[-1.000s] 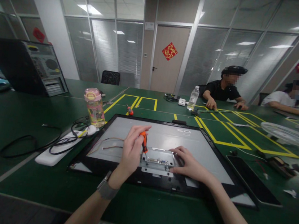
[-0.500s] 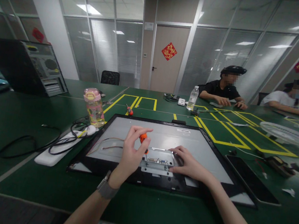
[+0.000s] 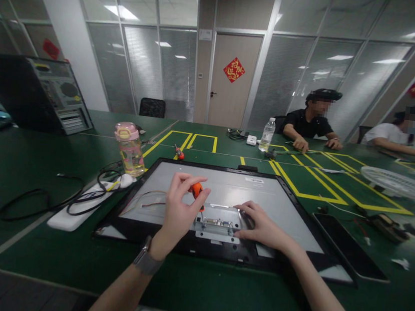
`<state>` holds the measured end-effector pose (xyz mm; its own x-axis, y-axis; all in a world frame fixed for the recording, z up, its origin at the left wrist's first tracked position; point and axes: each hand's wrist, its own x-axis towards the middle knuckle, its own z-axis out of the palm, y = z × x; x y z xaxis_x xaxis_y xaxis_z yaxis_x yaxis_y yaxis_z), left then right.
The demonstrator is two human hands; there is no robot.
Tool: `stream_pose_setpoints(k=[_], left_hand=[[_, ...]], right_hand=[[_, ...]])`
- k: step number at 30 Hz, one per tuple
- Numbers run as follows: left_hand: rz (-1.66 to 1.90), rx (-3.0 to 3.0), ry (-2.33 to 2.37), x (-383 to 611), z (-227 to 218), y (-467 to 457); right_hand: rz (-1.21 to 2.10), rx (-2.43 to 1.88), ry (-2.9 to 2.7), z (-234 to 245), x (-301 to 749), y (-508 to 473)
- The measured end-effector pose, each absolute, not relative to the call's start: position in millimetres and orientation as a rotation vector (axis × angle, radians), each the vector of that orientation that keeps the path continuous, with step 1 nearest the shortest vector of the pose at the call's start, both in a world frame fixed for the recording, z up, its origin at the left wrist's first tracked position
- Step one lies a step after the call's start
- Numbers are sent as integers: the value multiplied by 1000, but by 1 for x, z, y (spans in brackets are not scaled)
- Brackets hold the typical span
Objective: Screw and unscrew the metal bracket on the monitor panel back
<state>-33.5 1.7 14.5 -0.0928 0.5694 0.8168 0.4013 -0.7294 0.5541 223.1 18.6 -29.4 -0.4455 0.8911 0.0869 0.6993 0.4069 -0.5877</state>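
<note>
My left hand (image 3: 178,210) is closed around the orange handle of a screwdriver (image 3: 197,190), thumb and fingers on either side. Its shaft points down at the left end of a metal bracket (image 3: 216,237) with several ports along it; whether the tip sits in a screw is too small to tell. With thumb and fingers, my right hand (image 3: 261,226) grips the right end of that bracket. Beneath both hands lies a flat display panel (image 3: 283,213), grey with a black frame. Thin wires (image 3: 152,204) run across it to the left of my left hand.
A white power strip (image 3: 75,212) with black cables and a pink-lidded bottle (image 3: 130,148) stand left of the panel. To its right lies a black phone-like slab (image 3: 347,246). Farther off are a red-handled tool (image 3: 180,153), a water bottle (image 3: 267,135), a computer case (image 3: 22,92) and two people.
My left hand and the screwdriver have shifted slightly left, and the handle leans a bit more. My right hand stays on the bracket. Across the table, a person's hand has moved.
</note>
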Motion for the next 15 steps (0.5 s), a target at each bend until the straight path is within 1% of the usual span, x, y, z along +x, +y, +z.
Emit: stream_pose_setpoints(k=[5,11,15], left_hand=[[1779,2035,973,-34,14,-1],[1971,2226,1092,-30,16,-2],[1929,2261,1019,-31,16,-4]], right_hand=[[685,-1374,-2267,-31,223,19],[677,-1370,-2272,-30,223,18],[680,-1378,-2269,-30,222,18]])
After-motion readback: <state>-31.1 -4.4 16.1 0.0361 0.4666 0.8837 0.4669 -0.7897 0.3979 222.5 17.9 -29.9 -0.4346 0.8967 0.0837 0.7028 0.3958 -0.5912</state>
